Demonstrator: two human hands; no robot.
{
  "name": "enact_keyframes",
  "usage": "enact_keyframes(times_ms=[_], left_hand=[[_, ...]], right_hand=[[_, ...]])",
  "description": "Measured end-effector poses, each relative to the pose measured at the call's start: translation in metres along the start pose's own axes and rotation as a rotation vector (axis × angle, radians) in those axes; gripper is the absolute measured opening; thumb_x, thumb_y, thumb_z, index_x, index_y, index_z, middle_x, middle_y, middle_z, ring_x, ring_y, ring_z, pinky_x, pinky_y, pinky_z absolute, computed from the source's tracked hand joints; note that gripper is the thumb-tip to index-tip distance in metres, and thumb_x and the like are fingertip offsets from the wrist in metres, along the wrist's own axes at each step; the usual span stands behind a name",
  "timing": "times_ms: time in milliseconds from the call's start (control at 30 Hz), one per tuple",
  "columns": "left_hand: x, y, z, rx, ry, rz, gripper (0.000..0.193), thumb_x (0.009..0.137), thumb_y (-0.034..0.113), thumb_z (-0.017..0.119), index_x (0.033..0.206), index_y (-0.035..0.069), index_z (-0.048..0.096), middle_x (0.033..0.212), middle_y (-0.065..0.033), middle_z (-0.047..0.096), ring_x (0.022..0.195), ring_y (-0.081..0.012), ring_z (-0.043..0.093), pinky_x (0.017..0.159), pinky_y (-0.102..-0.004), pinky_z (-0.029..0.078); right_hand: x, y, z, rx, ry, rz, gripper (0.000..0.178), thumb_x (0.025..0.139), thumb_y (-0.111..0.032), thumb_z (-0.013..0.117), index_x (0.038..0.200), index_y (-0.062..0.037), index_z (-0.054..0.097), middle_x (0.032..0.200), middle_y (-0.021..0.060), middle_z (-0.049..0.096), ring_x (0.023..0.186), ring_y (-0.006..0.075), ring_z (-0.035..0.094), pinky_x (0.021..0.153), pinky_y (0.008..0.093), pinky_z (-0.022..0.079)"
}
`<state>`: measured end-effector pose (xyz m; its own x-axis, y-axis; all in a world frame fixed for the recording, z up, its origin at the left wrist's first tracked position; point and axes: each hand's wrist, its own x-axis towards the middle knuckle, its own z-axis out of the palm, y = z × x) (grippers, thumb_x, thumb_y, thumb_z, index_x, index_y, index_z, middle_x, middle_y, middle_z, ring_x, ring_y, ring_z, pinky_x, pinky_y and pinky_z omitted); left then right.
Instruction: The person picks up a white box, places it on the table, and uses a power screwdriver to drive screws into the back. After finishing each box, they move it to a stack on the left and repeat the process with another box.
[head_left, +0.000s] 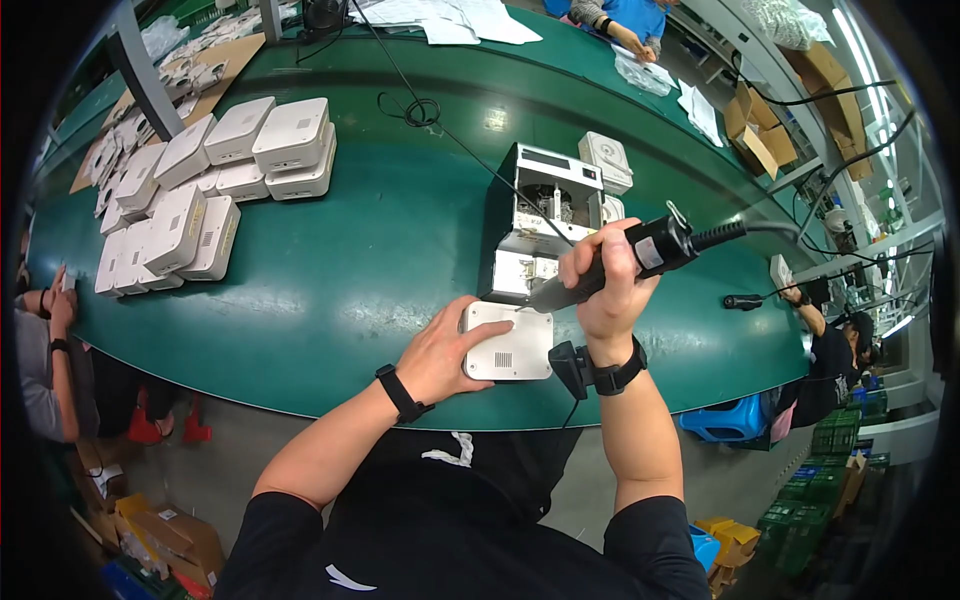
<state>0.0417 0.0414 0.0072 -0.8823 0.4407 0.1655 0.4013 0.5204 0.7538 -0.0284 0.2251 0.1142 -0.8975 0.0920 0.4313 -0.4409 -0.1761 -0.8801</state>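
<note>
Apparently mid-job: left hand (438, 350) clasps box (522, 352) on bench (370, 270); right hand (607, 290) grips driver (658, 246) over its far edge. Amount finished cannot be told; piled boxes (185, 155) lie left of both hands.

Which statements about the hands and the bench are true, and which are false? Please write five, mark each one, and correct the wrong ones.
1. The right hand holds a black corded tool. True.
2. The left hand rests on a blue box. False: the left hand is on a white case.
3. The piled cases are on the left part of the green bench. True.
4. The left wrist is bare. False: it wears a black band.
5. An open-fronted machine stands beyond the case under the left hand. True.
</note>
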Motion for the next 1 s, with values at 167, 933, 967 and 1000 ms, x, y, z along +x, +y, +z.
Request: enact_keyframes(times_ms=[167,933,967,1000], left_hand=[[0.001,-0.004,0.003,0.002,0.019,0.010,0.079,0.061,0.022,0.088,0.134,0.029,0.056,0.138,-0.0189,0.040,0.123,-0.0391,0.049,0.101,-0.0441,0.047],[0.015,0.012,0.016,-0.012,-0.065,0.031,0.079,0.060,0.025,0.089,0.133,0.031,0.057,0.138,-0.0158,0.040,0.122,-0.0371,0.051,0.100,-0.0435,0.047],[0.014,0.012,0.017,-0.015,-0.060,0.031,0.079,0.060,0.026,0.089,0.133,0.031,0.057,0.138,-0.0154,0.040,0.122,-0.0368,0.051,0.100,-0.0435,0.047],[0.014,0.013,0.017,-0.017,-0.056,0.031,0.079,0.060,0.026,0.089,0.133,0.031,0.057,0.138,-0.0151,0.040,0.122,-0.0365,0.051,0.100,-0.0435,0.047]], right_hand=[[0.001,0.006,-0.003,0.060,0.028,0.037,0.022,0.092,-0.022,0.056,0.086,-0.0015,0.049,0.061,0.0088,0.049,0.047,0.0184,0.048,0.046,0.0324,0.044],[0.015,-0.022,-0.007,-0.069,0.028,-0.020,0.018,0.095,-0.019,0.052,0.091,-0.0013,0.050,0.061,0.0086,0.050,0.047,0.0182,0.049,0.047,0.0332,0.044],[0.011,-0.024,-0.006,-0.080,0.004,-0.007,0.018,0.095,-0.019,0.052,0.092,-0.0012,0.050,0.061,0.0088,0.050,0.047,0.0183,0.049,0.048,0.0334,0.045],[0.007,-0.025,-0.004,-0.079,0.000,-0.003,0.018,0.095,-0.019,0.052,0.092,-0.0012,0.050,0.061,0.0088,0.050,0.047,0.0183,0.049,0.048,0.0334,0.045]])
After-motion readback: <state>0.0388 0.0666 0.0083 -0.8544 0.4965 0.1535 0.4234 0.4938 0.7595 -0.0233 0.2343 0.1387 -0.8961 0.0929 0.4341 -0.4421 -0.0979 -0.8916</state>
